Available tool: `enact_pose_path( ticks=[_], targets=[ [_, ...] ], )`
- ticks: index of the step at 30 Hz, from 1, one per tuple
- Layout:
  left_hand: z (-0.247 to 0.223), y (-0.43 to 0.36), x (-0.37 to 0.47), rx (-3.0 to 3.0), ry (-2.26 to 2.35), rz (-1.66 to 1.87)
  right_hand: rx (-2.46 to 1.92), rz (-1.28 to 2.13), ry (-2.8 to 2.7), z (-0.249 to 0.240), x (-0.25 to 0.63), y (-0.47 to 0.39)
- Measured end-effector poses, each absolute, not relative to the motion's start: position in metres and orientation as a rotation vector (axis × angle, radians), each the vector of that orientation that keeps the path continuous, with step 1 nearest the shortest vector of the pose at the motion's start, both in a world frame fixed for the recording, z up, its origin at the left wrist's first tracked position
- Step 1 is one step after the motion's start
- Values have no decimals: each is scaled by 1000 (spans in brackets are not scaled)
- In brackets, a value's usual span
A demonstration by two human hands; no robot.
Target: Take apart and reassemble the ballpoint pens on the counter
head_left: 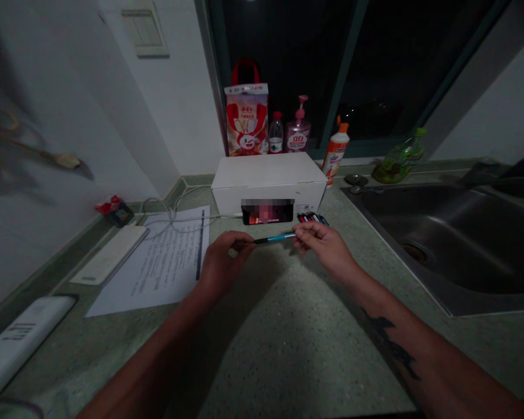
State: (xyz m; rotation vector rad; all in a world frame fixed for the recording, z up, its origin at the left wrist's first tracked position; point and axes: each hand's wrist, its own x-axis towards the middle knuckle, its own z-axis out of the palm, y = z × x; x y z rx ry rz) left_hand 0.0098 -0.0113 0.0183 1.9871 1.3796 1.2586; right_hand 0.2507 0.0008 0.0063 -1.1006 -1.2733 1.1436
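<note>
A slim pen [276,238], black at its left part and light blue towards the right, is held level above the green speckled counter [283,337]. My left hand [227,259] pinches its black end, and my right hand [321,241] pinches the other end. Just behind the pen, a phone [268,213] with a lit screen leans on its long side against a white box [268,174]. Several pens [313,219] lie side by side right of the phone, partly behind my right hand.
A printed sheet [170,256], a white power bank [111,255] and cables lie left. Behind the box stand a red bag [247,122], a small bottle [276,135], a pink pump bottle [298,129] and an orange-capped bottle [336,152]. A sink [463,244] is at right.
</note>
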Motion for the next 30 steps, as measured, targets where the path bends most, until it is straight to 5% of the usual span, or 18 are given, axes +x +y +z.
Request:
enact_pose_path(
  ticks=[7,30],
  targets=[
    [-5,-33,41,1752,1073,672,-1051,1083,-1080,-3,237,-1],
    [-5,-40,49,1624,1043,628,-1050,1074,-1124,0,232,-7]
  ],
)
